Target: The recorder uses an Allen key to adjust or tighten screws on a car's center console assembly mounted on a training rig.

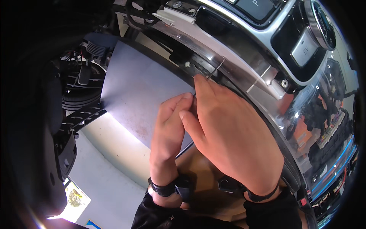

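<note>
My left hand [167,126] and my right hand [232,133] are close together beside a car's centre console [263,72]. A thin metal rod [216,70] with a bent tip sticks out beyond my right fingertips, toward the console's lower edge. The right fingers close around it, their undersides hidden. My left thumb and forefinger pinch a dark sliver in line with the rod. Below the hands a thin dark rod or cord [185,149] emerges; I cannot tell whether it is the same piece. Just left lies a smooth grey panel [141,84].
Silver trim with buttons and a rotary dial [321,24] tops the console. Glossy reflective trim [324,122] curves down the right. Pedals [84,74] and a black bracket [84,116] lie at left, above a pale sill [118,137]. A screw [187,65] shows near the rod.
</note>
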`<state>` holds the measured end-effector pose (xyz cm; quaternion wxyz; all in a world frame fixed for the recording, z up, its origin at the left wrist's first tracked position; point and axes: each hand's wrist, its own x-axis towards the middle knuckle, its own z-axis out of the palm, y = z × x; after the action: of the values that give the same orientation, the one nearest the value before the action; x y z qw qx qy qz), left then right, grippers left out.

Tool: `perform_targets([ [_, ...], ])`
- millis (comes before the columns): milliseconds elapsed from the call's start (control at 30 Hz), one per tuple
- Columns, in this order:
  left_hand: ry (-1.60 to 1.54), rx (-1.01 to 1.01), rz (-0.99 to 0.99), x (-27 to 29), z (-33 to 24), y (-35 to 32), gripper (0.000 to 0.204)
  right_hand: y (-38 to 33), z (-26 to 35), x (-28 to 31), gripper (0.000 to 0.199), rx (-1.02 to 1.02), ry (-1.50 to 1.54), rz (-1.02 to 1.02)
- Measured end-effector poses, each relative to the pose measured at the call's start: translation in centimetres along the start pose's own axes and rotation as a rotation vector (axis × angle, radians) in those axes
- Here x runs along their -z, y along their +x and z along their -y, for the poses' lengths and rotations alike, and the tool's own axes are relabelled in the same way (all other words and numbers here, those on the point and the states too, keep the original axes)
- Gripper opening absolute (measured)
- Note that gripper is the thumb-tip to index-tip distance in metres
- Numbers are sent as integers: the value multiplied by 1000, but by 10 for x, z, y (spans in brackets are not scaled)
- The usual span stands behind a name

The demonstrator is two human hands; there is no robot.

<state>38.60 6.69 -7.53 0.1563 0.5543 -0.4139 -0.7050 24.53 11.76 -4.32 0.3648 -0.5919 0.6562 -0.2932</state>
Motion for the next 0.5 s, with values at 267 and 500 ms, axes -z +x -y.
perform_targets([
  [267, -69, 71, 32, 6, 4, 2, 30, 7, 8, 6, 31, -85, 39, 61],
  [500, -76, 46, 52, 6, 6, 5, 27, 7, 6, -3, 28, -67, 51, -49],
])
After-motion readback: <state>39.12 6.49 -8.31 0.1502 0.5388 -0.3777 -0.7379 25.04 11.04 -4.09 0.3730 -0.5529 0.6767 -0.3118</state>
